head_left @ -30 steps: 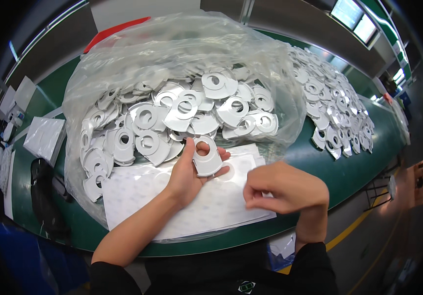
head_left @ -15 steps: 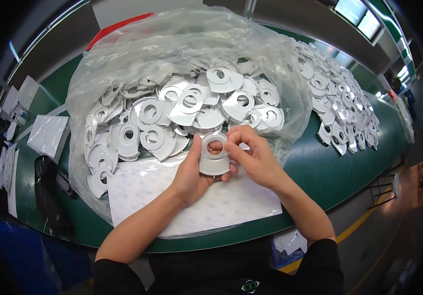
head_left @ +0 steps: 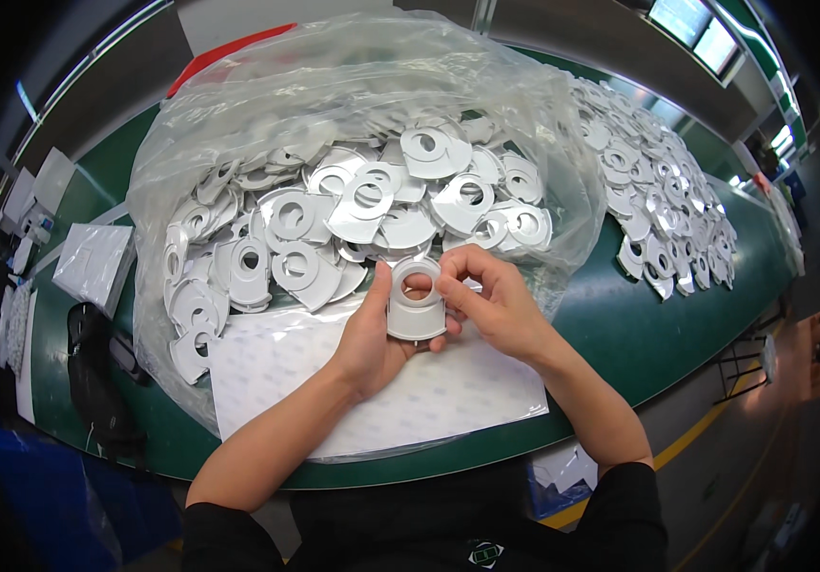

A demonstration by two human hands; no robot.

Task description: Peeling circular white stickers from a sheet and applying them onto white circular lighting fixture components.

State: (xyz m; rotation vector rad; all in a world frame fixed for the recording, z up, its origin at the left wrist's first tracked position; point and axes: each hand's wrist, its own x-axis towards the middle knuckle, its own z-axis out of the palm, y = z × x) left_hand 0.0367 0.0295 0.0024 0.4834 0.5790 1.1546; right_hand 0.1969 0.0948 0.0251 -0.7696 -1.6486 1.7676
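Observation:
A white plastic part (head_left: pixel 417 321) with a round hole and a flared lower end is held upright in front of me. My left hand (head_left: pixel 370 341) grips it from the left, thumb along its edge and fingers behind it. My right hand (head_left: pixel 494 303) pinches its upper right rim between thumb and forefinger; whether a small piece sits in that pinch is hidden. Just below, a white sheet with faint printing (head_left: pixel 381 405) lies under my hands. Beyond them, many similar white parts (head_left: pixel 294 217) lie heaped in a large clear plastic bag (head_left: pixel 334 86).
A second heap of white parts (head_left: pixel 663 205) lies on the green table (head_left: pixel 610 324) at the right. To the left are a white wrapped packet (head_left: pixel 93 262), a black pouch-like item (head_left: pixel 95 381) and a small dark device (head_left: pixel 128 357). A blue bin (head_left: pixel 57 496) stands below the left edge.

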